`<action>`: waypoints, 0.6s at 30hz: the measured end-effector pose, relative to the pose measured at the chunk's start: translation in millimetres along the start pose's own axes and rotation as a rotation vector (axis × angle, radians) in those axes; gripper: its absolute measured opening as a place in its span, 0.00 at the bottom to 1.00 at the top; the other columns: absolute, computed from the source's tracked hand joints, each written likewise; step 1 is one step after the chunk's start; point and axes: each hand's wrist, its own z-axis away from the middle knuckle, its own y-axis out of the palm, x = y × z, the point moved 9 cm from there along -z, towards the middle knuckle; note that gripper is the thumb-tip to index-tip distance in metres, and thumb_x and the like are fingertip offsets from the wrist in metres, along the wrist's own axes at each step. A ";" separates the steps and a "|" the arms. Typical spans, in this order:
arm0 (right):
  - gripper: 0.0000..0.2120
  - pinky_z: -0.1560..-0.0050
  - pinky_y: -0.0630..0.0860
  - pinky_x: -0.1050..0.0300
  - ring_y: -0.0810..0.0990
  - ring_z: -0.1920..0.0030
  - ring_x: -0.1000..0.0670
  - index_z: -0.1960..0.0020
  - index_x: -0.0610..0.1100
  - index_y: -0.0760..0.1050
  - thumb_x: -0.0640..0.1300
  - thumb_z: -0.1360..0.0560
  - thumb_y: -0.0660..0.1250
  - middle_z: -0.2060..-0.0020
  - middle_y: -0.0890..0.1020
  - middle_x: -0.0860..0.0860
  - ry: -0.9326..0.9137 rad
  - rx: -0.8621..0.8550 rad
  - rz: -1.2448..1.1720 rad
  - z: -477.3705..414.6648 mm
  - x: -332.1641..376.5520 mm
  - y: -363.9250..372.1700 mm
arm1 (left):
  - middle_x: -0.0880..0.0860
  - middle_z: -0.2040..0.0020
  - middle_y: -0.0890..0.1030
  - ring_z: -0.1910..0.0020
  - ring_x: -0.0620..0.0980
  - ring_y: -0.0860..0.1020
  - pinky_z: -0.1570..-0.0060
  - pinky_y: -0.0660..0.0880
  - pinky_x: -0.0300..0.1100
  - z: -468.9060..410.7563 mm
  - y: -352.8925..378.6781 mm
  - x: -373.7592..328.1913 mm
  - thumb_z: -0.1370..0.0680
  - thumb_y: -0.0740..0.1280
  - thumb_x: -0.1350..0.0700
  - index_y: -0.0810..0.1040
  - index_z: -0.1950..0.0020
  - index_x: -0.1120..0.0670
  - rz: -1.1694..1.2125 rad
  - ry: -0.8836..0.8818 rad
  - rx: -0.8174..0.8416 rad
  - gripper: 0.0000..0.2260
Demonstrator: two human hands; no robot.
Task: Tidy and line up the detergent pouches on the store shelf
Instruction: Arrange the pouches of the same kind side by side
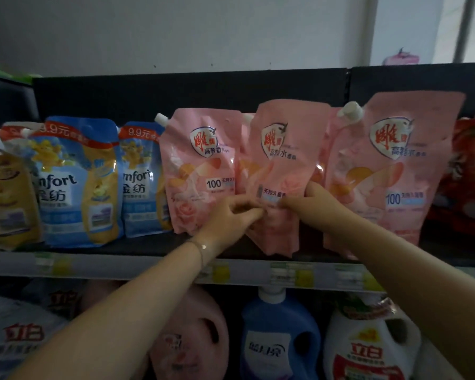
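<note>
Three pink detergent pouches stand on the dark shelf (pixel 137 246). The middle pink pouch (pixel 284 160) is tilted and sits forward of the others, its bottom at the shelf's front edge. My left hand (pixel 231 218) pinches its lower left side and my right hand (pixel 310 202) grips its lower right side. The left pink pouch (pixel 200 171) stands upright beside it. The right pink pouch (pixel 387 165), with a white spout cap, leans a little to the right. More pink pouches show behind the middle one.
Two blue Comfort pouches (pixel 77 182) and a yellow pouch (pixel 6 198) stand to the left, red pouches (pixel 469 176) to the right. Price tags (pixel 291 274) line the shelf edge. Below stand a pink jug (pixel 187 338), a blue bottle (pixel 280 335) and a white bottle (pixel 368 349).
</note>
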 end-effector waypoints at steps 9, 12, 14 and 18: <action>0.26 0.41 0.75 0.54 0.77 0.39 0.47 0.30 0.46 0.68 0.45 0.27 0.69 0.40 0.78 0.50 -0.107 0.031 0.341 28.3 6.4 9.2 | 0.51 0.40 0.79 0.37 0.54 0.75 0.36 0.70 0.55 -61.1 -1.7 49.7 0.27 0.57 0.31 0.76 0.37 0.51 0.050 -0.248 -0.118 0.30; 0.18 0.46 0.75 0.57 0.78 0.42 0.49 0.36 0.45 0.74 0.40 0.25 0.68 0.43 0.81 0.50 -0.051 0.079 0.299 21.2 -6.8 1.8 | 0.52 0.44 0.83 0.42 0.55 0.80 0.39 0.72 0.55 -78.6 17.1 52.4 0.34 0.68 0.30 0.79 0.40 0.50 0.364 -0.307 -0.027 0.31; 0.16 0.45 0.73 0.57 0.77 0.42 0.49 0.37 0.45 0.75 0.38 0.25 0.67 0.43 0.81 0.50 -0.007 0.075 0.255 16.9 -16.7 -5.4 | 0.55 0.44 0.83 0.43 0.57 0.80 0.39 0.72 0.59 -83.1 18.9 68.1 0.32 0.69 0.32 0.81 0.41 0.49 0.445 -0.416 -0.026 0.28; 0.21 0.47 0.72 0.57 0.76 0.40 0.46 0.32 0.43 0.68 0.37 0.25 0.65 0.42 0.79 0.47 0.012 -0.027 0.269 11.5 -25.8 -14.8 | 0.54 0.46 0.84 0.44 0.56 0.81 0.40 0.74 0.58 -78.2 14.7 85.5 0.28 0.64 0.33 0.81 0.42 0.47 0.507 -0.528 -0.082 0.24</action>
